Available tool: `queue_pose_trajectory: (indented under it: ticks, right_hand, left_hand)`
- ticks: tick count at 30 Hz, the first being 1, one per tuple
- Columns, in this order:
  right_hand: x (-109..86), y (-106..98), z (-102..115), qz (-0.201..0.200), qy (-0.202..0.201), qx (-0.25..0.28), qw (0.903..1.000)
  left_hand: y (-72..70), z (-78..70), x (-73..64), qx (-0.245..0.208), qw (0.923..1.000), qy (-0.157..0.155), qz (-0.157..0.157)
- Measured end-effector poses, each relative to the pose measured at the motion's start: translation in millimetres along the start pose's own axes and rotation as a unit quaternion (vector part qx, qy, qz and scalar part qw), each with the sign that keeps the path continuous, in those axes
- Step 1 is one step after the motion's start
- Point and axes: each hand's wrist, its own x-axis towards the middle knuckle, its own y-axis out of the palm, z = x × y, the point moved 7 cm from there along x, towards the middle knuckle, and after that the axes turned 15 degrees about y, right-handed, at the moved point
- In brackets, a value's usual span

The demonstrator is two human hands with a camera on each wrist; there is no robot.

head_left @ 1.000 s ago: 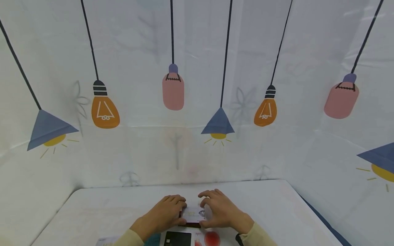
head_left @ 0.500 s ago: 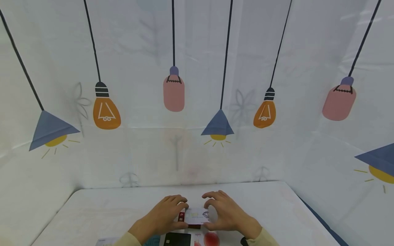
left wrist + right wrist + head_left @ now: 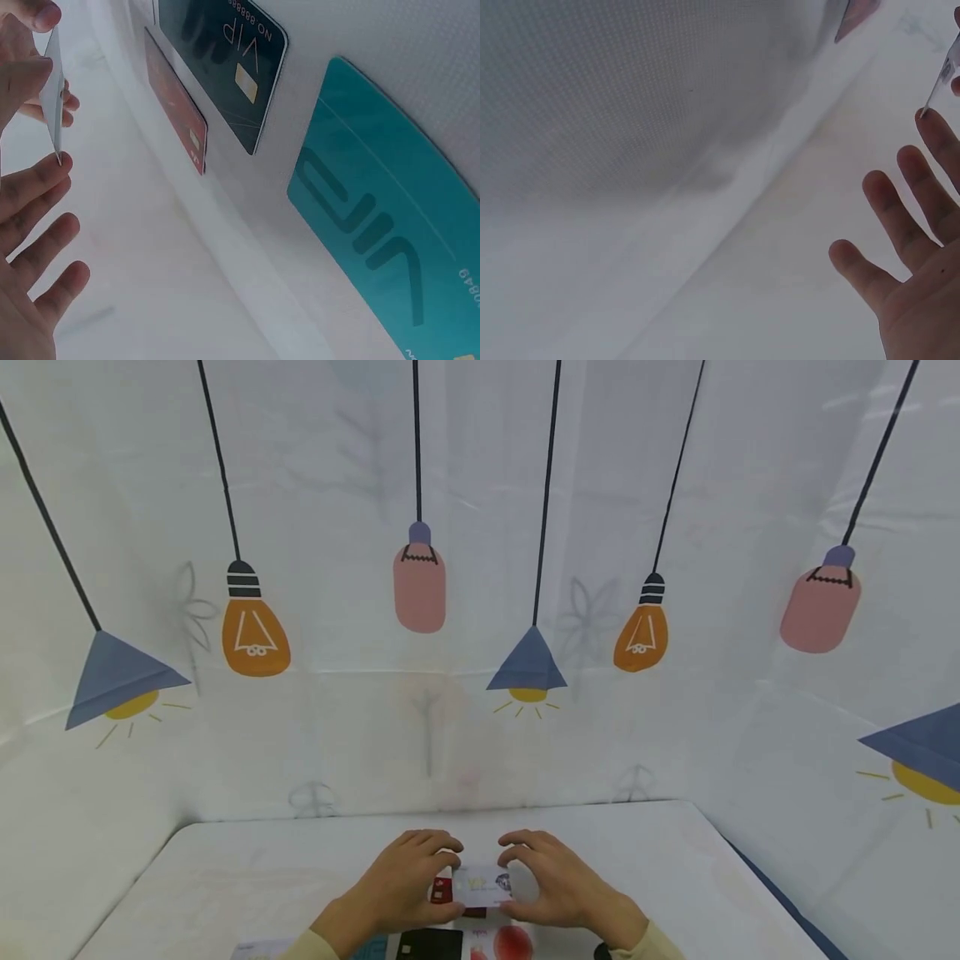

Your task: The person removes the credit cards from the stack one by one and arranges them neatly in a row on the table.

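Note:
Both hands hold up a whitish card (image 3: 480, 887) printed with yellow lettering, one hand at each short end. My left hand (image 3: 405, 878) pinches its left end between thumb and index finger. At the right end, my right hand (image 3: 557, 881) pinches it the same way. Seen nearly edge-on in the left wrist view, the card (image 3: 52, 97) stands apart from the table. The other fingers of both hands are spread in the wrist views. Beneath the held card, a red card (image 3: 441, 890) with a chip lies partly covered.
Nearer the person lie a black card (image 3: 430, 944), a card with red circles (image 3: 513, 942), a teal card (image 3: 375, 210) and a pale card (image 3: 258, 951). The white table (image 3: 225, 877) meets a white curtain (image 3: 337, 735) printed with lamps.
Both hands have shifted slightly to the right with the whitish card, so more of the red card shows at its left. The grip has stayed the same.

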Motion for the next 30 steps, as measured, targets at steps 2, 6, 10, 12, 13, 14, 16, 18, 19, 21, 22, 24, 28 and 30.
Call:
queue_pose_trajectory:
  ticks: [2, 6, 10, 12, 13, 14, 16, 18, 19, 21, 22, 24, 28, 30]
  right_hand:
    - [-1.5, 1.0, -2.6, 0.008, 0.010, 0.002, 0.9999]
    - [-4.0, 3.6, -7.5, 0.030, 0.029, 0.012, 0.9991]
    - [-7.1, 3.6, -9.3, 0.030, 0.028, 0.019, 0.9990]
    - [-9.2, 1.7, -9.4, 0.015, 0.019, 0.018, 0.9995]
    - [-10.1, 0.5, -9.5, 0.007, 0.013, 0.018, 0.9997]
    - [-11.2, -0.9, -9.6, -0.003, 0.008, 0.017, 0.9998]
    - [-13.0, -3.6, -9.7, -0.020, 0.000, 0.017, 0.9997]
    - [-14.8, -6.1, -9.6, -0.032, -0.005, 0.019, 0.9993]
    - [-15.6, -7.1, -9.6, -0.036, -0.004, 0.019, 0.9992]
    - [-17.3, -8.4, -10.3, -0.040, 0.000, 0.022, 0.9990]
    - [-18.2, -8.7, -10.9, -0.040, 0.004, 0.025, 0.9989]
    - [-20.1, -8.8, -13.1, -0.038, 0.014, 0.029, 0.9988]
    - [-25.2, -7.6, -19.9, -0.033, 0.037, 0.032, 0.9982]
    - [-27.7, -7.0, -22.6, -0.033, 0.041, 0.033, 0.9981]
  left_hand:
    - [-0.7, -0.6, -0.1, 0.001, 1.0000, 0.002, -0.007]
    - [-0.2, -1.7, -1.3, -0.003, 0.9999, 0.006, -0.012]
    - [2.7, -3.8, -2.7, -0.011, 0.9999, 0.010, -0.007]
    - [4.6, -4.7, -2.9, -0.010, 0.9999, 0.011, -0.006]
    - [5.4, -5.0, -2.9, -0.010, 0.9999, 0.011, -0.007]
    - [6.2, -5.2, -2.9, -0.010, 0.9999, 0.010, -0.007]
    - [7.6, -5.5, -2.8, -0.009, 0.9999, 0.007, -0.010]
    - [8.9, -5.9, -2.7, -0.013, 0.9999, 0.003, -0.010]
    - [9.6, -6.3, -2.5, -0.016, 0.9998, 0.001, -0.009]
    - [10.6, -7.4, -2.0, -0.020, 0.9997, -0.003, -0.009]
    - [10.7, -8.1, -1.5, -0.022, 0.9997, -0.004, -0.011]
    - [10.8, -9.9, 0.0, -0.022, 0.9996, -0.003, -0.015]
    - [10.5, -14.1, 4.1, -0.014, 0.9997, 0.003, -0.021]
    - [11.5, -16.1, 5.9, -0.007, 0.9998, 0.004, -0.017]
